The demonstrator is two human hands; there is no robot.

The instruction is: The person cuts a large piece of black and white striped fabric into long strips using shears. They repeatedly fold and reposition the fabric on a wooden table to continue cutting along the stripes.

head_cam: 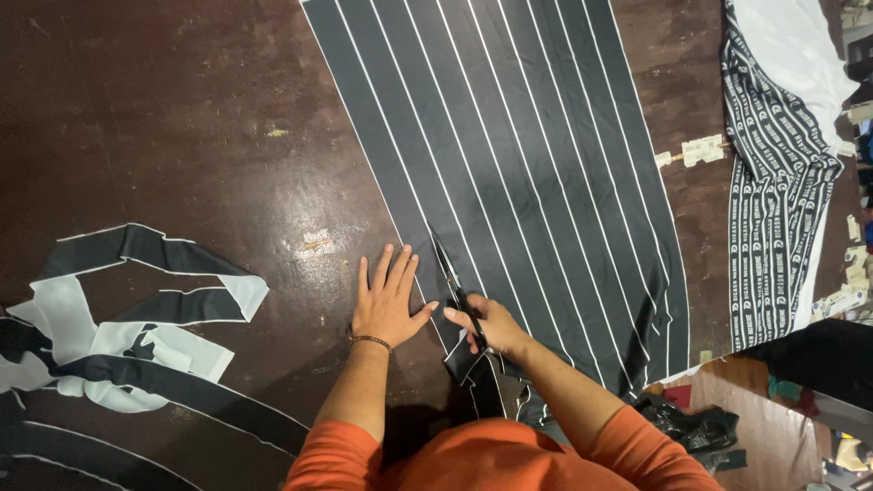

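Black fabric with thin white stripes (536,173) is my landmark, spread long across the dark brown bench (182,118) and running away from me toward the far edge. At its near left edge I have my left hand (389,305) pressed flat, fingers spread, the palm on bare bench and the fingertips just reaching the cloth's edge; that grip is fully open and holds nothing. Just beside it, on the striped cloth itself, my right hand (486,323) is closed round the handles of a pair of dark scissors (452,277), whose blades point away from me along the stripes, close to the left edge of the cloth. I cannot tell how far the blades are parted. A narrow strip already cut from the cloth hangs down below my right hand at the near edge. Well to the left of the striped fabric lies a loose heap of black and white offcut strips (136,336). To its right, apart from it, lies a second black cloth with a white repeated print (777,182), partly under a white sheet (791,45). Small pale paper scraps (700,150) sit between the two cloths.
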